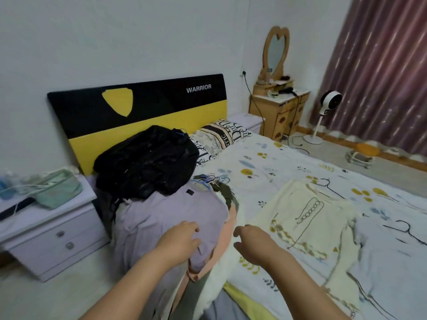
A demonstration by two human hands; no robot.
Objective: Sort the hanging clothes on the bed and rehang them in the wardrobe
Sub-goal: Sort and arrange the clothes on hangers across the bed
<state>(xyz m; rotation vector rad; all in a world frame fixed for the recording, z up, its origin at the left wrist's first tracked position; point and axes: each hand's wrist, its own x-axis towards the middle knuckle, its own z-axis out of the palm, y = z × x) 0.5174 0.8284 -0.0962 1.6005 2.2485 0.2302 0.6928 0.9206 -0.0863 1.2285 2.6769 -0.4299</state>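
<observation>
Left hand flat, fingers relaxed on lilac top crowning clothes pile at bed edge, likely steadying stack. Right hand loosely curled, empty, hovering between pile and cream sweater laid apart, presumably sorted. Wardrobe unseen.

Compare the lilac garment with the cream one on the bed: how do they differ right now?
The lilac garment tops a heaped pile at the bed's edge; the cream garment lies spread flat, alone on the sheet. The left hand rests on the lilac one; the cream one is untouched, the right hand hovering beside it. Lilac looks plain; cream shows a dark line pattern. Both lie on the bed.
</observation>
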